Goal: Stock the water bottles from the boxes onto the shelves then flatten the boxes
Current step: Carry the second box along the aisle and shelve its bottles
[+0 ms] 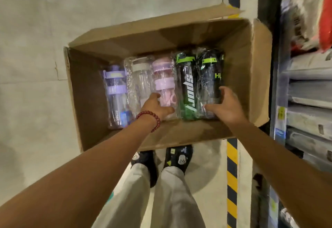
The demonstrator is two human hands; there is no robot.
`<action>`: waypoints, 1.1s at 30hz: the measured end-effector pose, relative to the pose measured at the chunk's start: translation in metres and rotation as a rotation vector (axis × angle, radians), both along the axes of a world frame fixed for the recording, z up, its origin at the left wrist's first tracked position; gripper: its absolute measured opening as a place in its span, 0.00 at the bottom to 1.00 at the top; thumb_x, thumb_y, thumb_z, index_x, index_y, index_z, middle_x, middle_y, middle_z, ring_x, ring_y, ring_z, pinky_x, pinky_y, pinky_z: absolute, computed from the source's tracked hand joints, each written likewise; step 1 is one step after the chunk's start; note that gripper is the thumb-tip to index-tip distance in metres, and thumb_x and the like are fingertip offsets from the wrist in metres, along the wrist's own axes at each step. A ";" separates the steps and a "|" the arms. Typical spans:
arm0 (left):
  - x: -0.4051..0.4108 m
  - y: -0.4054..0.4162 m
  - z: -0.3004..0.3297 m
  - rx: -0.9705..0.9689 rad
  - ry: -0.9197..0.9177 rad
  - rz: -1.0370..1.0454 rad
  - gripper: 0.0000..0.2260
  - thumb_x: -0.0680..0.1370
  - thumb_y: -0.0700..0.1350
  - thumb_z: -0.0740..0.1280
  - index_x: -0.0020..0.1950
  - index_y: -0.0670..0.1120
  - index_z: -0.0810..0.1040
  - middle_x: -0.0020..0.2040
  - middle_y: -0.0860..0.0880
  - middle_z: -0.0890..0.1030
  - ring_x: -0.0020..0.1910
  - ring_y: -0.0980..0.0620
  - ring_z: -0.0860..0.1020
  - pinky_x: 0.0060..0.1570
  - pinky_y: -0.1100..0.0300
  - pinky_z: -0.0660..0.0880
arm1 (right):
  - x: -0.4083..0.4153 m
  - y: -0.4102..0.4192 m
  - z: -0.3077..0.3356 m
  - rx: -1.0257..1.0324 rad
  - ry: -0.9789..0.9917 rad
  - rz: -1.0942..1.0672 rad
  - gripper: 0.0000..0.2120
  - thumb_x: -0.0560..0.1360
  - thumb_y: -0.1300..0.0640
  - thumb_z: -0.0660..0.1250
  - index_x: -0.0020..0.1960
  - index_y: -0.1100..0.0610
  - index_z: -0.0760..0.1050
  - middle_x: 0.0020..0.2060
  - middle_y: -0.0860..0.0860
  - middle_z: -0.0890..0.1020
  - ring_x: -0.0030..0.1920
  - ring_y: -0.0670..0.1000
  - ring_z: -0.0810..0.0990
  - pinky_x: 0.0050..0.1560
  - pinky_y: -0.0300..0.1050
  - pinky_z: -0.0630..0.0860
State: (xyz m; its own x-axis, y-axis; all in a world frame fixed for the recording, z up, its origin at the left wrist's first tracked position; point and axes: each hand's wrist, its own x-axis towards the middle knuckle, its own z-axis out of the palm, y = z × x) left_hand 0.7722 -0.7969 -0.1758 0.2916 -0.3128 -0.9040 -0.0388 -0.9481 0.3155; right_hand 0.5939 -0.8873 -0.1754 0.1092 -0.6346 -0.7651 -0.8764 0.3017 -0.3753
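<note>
An open cardboard box (86, 91) stands on the floor in front of my feet. Several plastic-wrapped water bottles lie side by side in it: a purple bottle (115, 94), a clear bottle (140, 80), a pink bottle (164, 78), a black-and-green bottle (186, 84) and a black bottle (209, 78) at the right. My left hand (155, 108) reaches in and wraps around the lower end of the pink bottle. My right hand (225, 107) grips the lower end of the black bottle, thumb across its side.
Shelves (309, 91) packed with wrapped goods run along the right edge. A yellow-and-black striped line (231, 179) marks the floor beside them. The box flaps (260, 76) stick out toward the shelves. Bare concrete floor lies to the left.
</note>
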 end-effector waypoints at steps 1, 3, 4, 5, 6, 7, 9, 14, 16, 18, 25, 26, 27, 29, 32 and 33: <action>-0.002 -0.001 -0.018 -0.003 -0.025 -0.019 0.33 0.72 0.43 0.73 0.72 0.44 0.61 0.68 0.43 0.70 0.65 0.45 0.71 0.60 0.57 0.70 | -0.001 -0.002 -0.018 -0.003 0.010 -0.002 0.39 0.68 0.57 0.76 0.73 0.60 0.60 0.67 0.58 0.69 0.66 0.57 0.70 0.64 0.50 0.68; -0.006 -0.001 -0.051 0.005 -0.045 -0.018 0.35 0.72 0.43 0.73 0.73 0.44 0.59 0.69 0.43 0.69 0.65 0.44 0.71 0.58 0.57 0.70 | -0.002 -0.005 -0.049 0.028 0.037 -0.020 0.45 0.69 0.56 0.75 0.77 0.59 0.51 0.73 0.58 0.61 0.72 0.58 0.61 0.70 0.50 0.60; -0.006 -0.001 -0.066 0.008 -0.048 -0.008 0.35 0.72 0.43 0.73 0.73 0.44 0.58 0.69 0.42 0.69 0.65 0.44 0.71 0.58 0.56 0.70 | -0.002 -0.007 -0.062 0.039 0.051 -0.027 0.48 0.70 0.55 0.75 0.77 0.58 0.47 0.75 0.57 0.56 0.74 0.57 0.56 0.72 0.49 0.56; -0.007 0.000 -0.079 0.000 -0.057 0.000 0.36 0.71 0.44 0.74 0.73 0.43 0.59 0.69 0.42 0.69 0.65 0.44 0.71 0.58 0.55 0.71 | -0.004 -0.008 -0.074 0.044 0.058 -0.036 0.49 0.70 0.54 0.74 0.78 0.58 0.43 0.76 0.56 0.53 0.76 0.57 0.53 0.73 0.48 0.53; -0.008 0.000 -0.090 -0.008 -0.078 -0.008 0.35 0.70 0.44 0.74 0.72 0.43 0.60 0.68 0.42 0.70 0.64 0.44 0.71 0.58 0.55 0.71 | -0.004 -0.008 -0.084 0.045 0.061 -0.047 0.51 0.70 0.54 0.74 0.78 0.59 0.41 0.77 0.57 0.51 0.76 0.57 0.51 0.73 0.48 0.52; -0.009 -0.001 -0.099 -0.019 -0.104 -0.026 0.34 0.70 0.45 0.74 0.71 0.43 0.62 0.67 0.44 0.71 0.63 0.45 0.72 0.55 0.57 0.71 | -0.003 -0.008 -0.092 0.044 0.062 -0.060 0.51 0.70 0.53 0.74 0.77 0.59 0.40 0.77 0.57 0.50 0.76 0.58 0.50 0.74 0.48 0.51; -0.014 -0.003 -0.112 -0.028 -0.170 -0.054 0.31 0.70 0.47 0.74 0.68 0.43 0.65 0.61 0.46 0.74 0.56 0.49 0.73 0.49 0.62 0.69 | 0.001 -0.007 -0.105 0.035 0.103 -0.076 0.53 0.69 0.51 0.75 0.77 0.60 0.40 0.76 0.58 0.50 0.76 0.59 0.50 0.73 0.49 0.52; -0.019 -0.011 -0.126 0.024 -0.365 -0.102 0.21 0.70 0.55 0.72 0.53 0.43 0.71 0.43 0.50 0.74 0.41 0.52 0.72 0.35 0.62 0.68 | 0.020 -0.009 -0.115 -0.024 0.294 -0.076 0.58 0.64 0.40 0.76 0.77 0.61 0.42 0.73 0.60 0.54 0.72 0.61 0.55 0.69 0.51 0.61; -0.016 -0.013 -0.130 0.066 -0.407 -0.130 0.19 0.71 0.57 0.71 0.48 0.45 0.70 0.41 0.49 0.74 0.38 0.51 0.72 0.35 0.61 0.68 | 0.026 -0.010 -0.117 -0.040 0.352 -0.081 0.59 0.62 0.38 0.76 0.76 0.61 0.45 0.72 0.60 0.56 0.70 0.61 0.57 0.67 0.54 0.64; -0.018 -0.013 -0.134 0.106 -0.415 -0.149 0.17 0.72 0.57 0.70 0.43 0.44 0.73 0.34 0.50 0.73 0.31 0.53 0.71 0.27 0.62 0.65 | 0.028 -0.010 -0.117 -0.059 0.396 -0.089 0.56 0.61 0.37 0.76 0.75 0.62 0.50 0.70 0.60 0.59 0.69 0.60 0.59 0.64 0.55 0.67; -0.026 -0.009 -0.143 0.107 -0.231 0.087 0.21 0.74 0.49 0.70 0.58 0.39 0.67 0.38 0.52 0.71 0.32 0.56 0.69 0.28 0.66 0.67 | 0.009 -0.007 -0.125 -0.028 0.122 -0.207 0.47 0.66 0.49 0.77 0.72 0.61 0.52 0.69 0.61 0.65 0.68 0.62 0.65 0.64 0.53 0.68; -0.025 -0.007 -0.140 0.087 -0.214 0.110 0.21 0.74 0.48 0.70 0.59 0.40 0.65 0.42 0.53 0.70 0.35 0.56 0.70 0.34 0.65 0.69 | 0.006 -0.008 -0.126 -0.016 0.097 -0.214 0.46 0.66 0.49 0.77 0.71 0.61 0.52 0.67 0.60 0.68 0.65 0.62 0.69 0.61 0.52 0.70; -0.022 -0.005 -0.139 0.064 -0.206 0.129 0.26 0.73 0.47 0.71 0.64 0.41 0.63 0.47 0.52 0.70 0.41 0.54 0.71 0.40 0.63 0.71 | 0.004 -0.009 -0.126 -0.018 0.090 -0.211 0.46 0.65 0.48 0.78 0.70 0.60 0.52 0.65 0.60 0.70 0.62 0.61 0.72 0.58 0.52 0.71; -0.014 -0.003 -0.138 0.062 -0.158 0.171 0.34 0.70 0.48 0.74 0.69 0.43 0.60 0.54 0.50 0.73 0.49 0.49 0.74 0.52 0.55 0.74 | 0.002 -0.009 -0.127 -0.039 0.091 -0.203 0.46 0.63 0.47 0.79 0.68 0.60 0.54 0.62 0.60 0.73 0.59 0.61 0.74 0.56 0.51 0.73; -0.003 -0.004 -0.138 0.083 -0.082 0.247 0.33 0.66 0.49 0.77 0.64 0.43 0.64 0.45 0.53 0.71 0.45 0.50 0.73 0.50 0.53 0.75 | 0.000 -0.010 -0.124 -0.031 0.100 -0.171 0.47 0.63 0.47 0.79 0.69 0.63 0.55 0.64 0.61 0.71 0.62 0.61 0.72 0.56 0.48 0.70; 0.000 -0.005 -0.136 0.080 -0.059 0.255 0.31 0.65 0.50 0.77 0.62 0.43 0.66 0.42 0.54 0.71 0.42 0.51 0.74 0.46 0.56 0.76 | -0.001 -0.013 -0.123 -0.011 0.098 -0.166 0.47 0.64 0.47 0.78 0.70 0.64 0.55 0.65 0.60 0.70 0.63 0.61 0.71 0.55 0.46 0.68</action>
